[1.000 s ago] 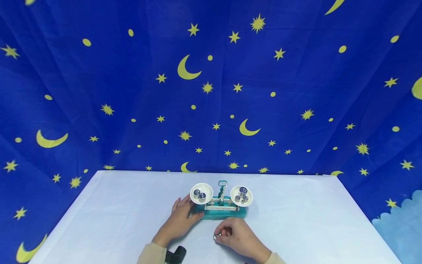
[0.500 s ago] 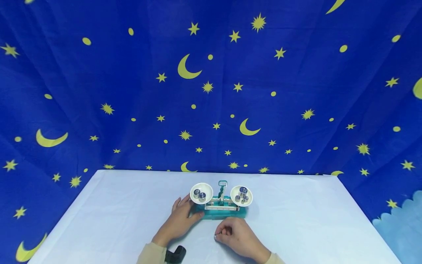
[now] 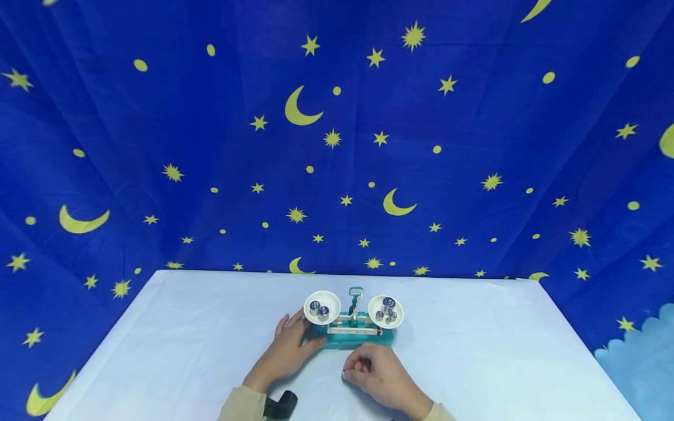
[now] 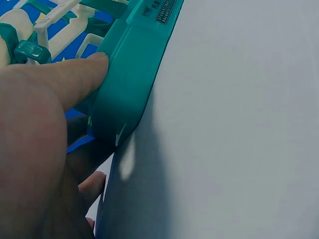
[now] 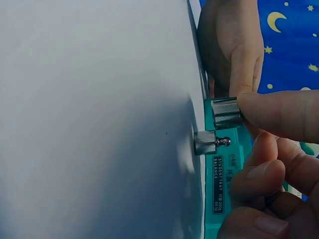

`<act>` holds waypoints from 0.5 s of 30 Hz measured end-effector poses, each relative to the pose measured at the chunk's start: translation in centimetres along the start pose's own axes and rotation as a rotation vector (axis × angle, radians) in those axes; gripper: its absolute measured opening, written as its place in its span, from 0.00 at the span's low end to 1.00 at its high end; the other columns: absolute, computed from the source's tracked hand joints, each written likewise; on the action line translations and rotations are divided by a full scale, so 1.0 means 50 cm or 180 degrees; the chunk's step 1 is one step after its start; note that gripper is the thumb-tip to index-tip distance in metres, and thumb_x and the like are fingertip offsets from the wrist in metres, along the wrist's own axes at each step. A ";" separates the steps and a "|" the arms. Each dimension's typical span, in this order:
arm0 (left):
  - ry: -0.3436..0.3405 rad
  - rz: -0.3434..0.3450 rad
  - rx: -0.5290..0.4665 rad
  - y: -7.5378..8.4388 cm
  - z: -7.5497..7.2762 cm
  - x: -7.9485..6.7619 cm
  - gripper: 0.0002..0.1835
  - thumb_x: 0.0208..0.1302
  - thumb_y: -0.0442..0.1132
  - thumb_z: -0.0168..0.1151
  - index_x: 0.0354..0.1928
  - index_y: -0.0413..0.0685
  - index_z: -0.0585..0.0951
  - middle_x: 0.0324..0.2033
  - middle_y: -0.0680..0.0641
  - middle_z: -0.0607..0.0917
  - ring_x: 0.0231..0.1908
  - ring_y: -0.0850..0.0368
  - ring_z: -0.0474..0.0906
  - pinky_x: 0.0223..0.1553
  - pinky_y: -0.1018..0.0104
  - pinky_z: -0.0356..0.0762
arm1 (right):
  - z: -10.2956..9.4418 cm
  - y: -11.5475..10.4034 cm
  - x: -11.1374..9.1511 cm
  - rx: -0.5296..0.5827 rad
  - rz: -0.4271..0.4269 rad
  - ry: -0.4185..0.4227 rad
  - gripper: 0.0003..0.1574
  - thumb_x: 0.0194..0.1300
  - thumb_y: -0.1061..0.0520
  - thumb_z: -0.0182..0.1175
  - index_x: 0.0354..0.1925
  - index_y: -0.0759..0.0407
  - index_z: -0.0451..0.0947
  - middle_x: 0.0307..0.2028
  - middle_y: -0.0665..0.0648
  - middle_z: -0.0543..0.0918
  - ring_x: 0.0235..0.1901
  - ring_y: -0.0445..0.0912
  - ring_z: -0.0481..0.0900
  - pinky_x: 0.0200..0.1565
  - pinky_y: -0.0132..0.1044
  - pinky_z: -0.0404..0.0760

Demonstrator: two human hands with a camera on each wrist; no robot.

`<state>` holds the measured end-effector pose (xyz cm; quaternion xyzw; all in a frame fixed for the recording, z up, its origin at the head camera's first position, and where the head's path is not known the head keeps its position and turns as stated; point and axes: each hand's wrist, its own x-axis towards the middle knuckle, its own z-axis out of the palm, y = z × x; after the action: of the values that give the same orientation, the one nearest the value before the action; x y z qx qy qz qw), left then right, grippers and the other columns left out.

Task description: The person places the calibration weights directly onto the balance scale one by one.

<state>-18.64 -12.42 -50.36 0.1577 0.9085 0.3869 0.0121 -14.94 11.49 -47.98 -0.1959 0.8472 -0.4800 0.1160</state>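
Note:
A green tray balance [image 3: 355, 338] stands on the table. Its left pan [image 3: 310, 321] holds two metal weights [image 3: 323, 311]; several more [image 3: 388, 303] lie in the right pan [image 3: 398, 321]. My left hand [image 3: 286, 352] grips the left end of the base, thumb [image 4: 87, 74] pressed on top and fingers around the far side. In front of the base, my right hand [image 3: 380, 377] pinches a metal weight [image 5: 227, 112] by its top, which the fingertips hide. A second knobbed weight [image 5: 205, 143] stands upright right beside it, in the right wrist view.
A white cloth [image 3: 474, 351] covers the table, with a blue star-and-moon curtain [image 3: 337, 175] behind it. A black piece [image 3: 281, 406] shows by the left sleeve [image 3: 242, 404].
My right hand shifts very slightly, and the shiny metal at its fingertips shows less than before. The left hand and the balance stay where they were.

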 end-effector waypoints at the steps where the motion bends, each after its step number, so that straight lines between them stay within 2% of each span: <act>1: 0.0000 0.0001 0.0003 0.000 0.000 0.000 0.39 0.69 0.56 0.62 0.73 0.38 0.67 0.70 0.39 0.71 0.74 0.38 0.55 0.74 0.35 0.34 | 0.000 0.000 0.000 0.0002 -0.0010 0.0011 0.04 0.61 0.57 0.71 0.32 0.48 0.85 0.25 0.44 0.78 0.25 0.35 0.73 0.25 0.28 0.74; 15: -0.0020 -0.0005 0.0024 0.001 -0.002 0.000 0.39 0.69 0.57 0.61 0.73 0.38 0.67 0.70 0.38 0.70 0.74 0.39 0.55 0.74 0.35 0.34 | -0.002 -0.005 -0.003 0.0017 -0.0171 0.0143 0.02 0.61 0.56 0.71 0.33 0.49 0.86 0.26 0.44 0.78 0.24 0.35 0.73 0.25 0.28 0.75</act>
<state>-18.63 -12.47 -50.29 0.1583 0.9100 0.3830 0.0147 -14.79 11.52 -47.69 -0.2075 0.8427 -0.4895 0.0844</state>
